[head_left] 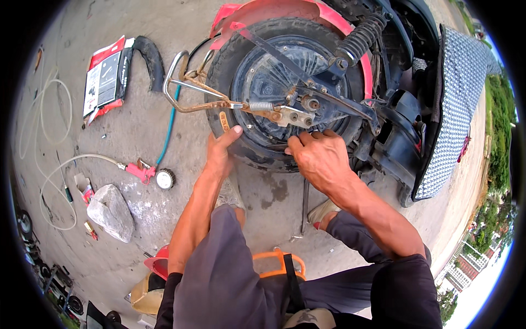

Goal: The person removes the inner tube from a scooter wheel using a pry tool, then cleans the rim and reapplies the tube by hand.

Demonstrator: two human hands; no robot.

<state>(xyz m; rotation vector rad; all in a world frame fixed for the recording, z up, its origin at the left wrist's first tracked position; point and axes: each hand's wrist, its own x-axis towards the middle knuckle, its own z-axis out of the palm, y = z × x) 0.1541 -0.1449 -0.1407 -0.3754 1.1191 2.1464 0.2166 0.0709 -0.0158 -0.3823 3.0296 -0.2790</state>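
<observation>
A wheel with a dirty black tyre (pixel 220 68) and a dark hub (pixel 267 90) faces me. My left hand (pixel 220 153) grips the tyre at its lower left, thumb on the sidewall; its other fingers are mostly hidden. At the lower rim, my right hand (pixel 322 159) is closed with its knuckles up. A thin dark bar (pixel 278 146) sticks out from its fingers towards the left, along the tyre's edge; the rest of it is hidden in the grip. Across the hub lies a rusty metal stand (pixel 200 101) with a spring (pixel 260 106).
A coil shock absorber (pixel 361 38) and red fender (pixel 334 19) border the wheel. Left lie a pink-red inflator gun (pixel 141 171) with gauge (pixel 165 179), a pale hose (pixel 55 82), a stone (pixel 110 214) and a package (pixel 104 79). A long metal bar (pixel 305 205) lies between my feet.
</observation>
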